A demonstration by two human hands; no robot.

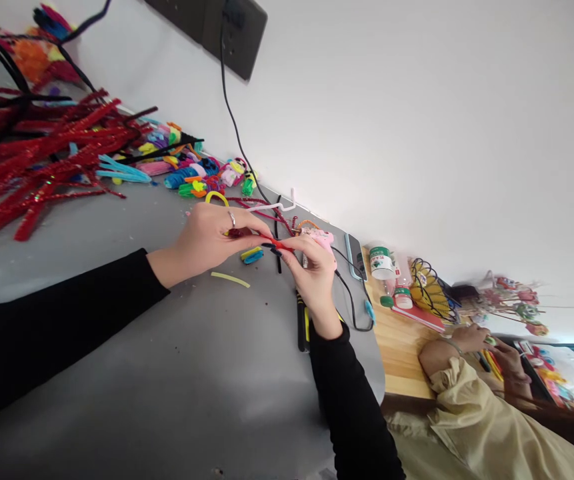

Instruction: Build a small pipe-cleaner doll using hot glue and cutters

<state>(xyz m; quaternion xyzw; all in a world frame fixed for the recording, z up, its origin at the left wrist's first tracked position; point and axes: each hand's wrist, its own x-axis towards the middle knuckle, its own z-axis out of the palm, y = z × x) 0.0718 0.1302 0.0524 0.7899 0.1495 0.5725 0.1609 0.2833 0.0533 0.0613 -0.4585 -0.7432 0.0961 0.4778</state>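
Both my hands meet over the grey table (247,373), fingertips close together. Between them is a short red pipe cleaner (279,244), mostly covered by the fingers. My left hand (217,237), with a ring on one finger, pinches one end, and some dark red fuzz shows inside its curled fingers. My right hand (311,270) pinches the other end. Just behind the right hand lies a pink glue gun (324,236). Under the hands are a small blue and yellow fuzzy piece (252,255) and a pale yellow strip (231,279).
Red tinsel pipe cleaners (41,153) heap at the left, near colourful fuzzy figures (191,173). Black-and-yellow pliers (303,327) lie beside my right wrist. Further right are a phone (355,257), bottles (381,263) and a co-worker's hands (471,338). A power strip (237,33) hangs on the wall.
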